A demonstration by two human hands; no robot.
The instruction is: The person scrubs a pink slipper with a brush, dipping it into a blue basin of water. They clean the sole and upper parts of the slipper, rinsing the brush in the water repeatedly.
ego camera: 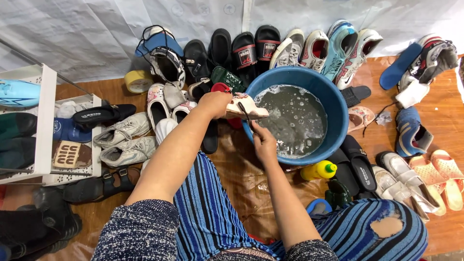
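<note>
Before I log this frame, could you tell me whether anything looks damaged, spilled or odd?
A loose blue insole lies outside its sneaker at upper right. The water in the blue basin is murky and sudsy. The left hand holds a pale sandal over it.

Shoe-cleaning spot: shoes [299,46] crowd floor, soapy basin [333,104].

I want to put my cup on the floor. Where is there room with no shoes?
Bare floor shows between the blue basin and the striped knees, left of the yellow bottle, though it looks wet. Another patch lies right of the basin, near the blue shoe. Behind and left of the basin, shoes crowd together.
</note>
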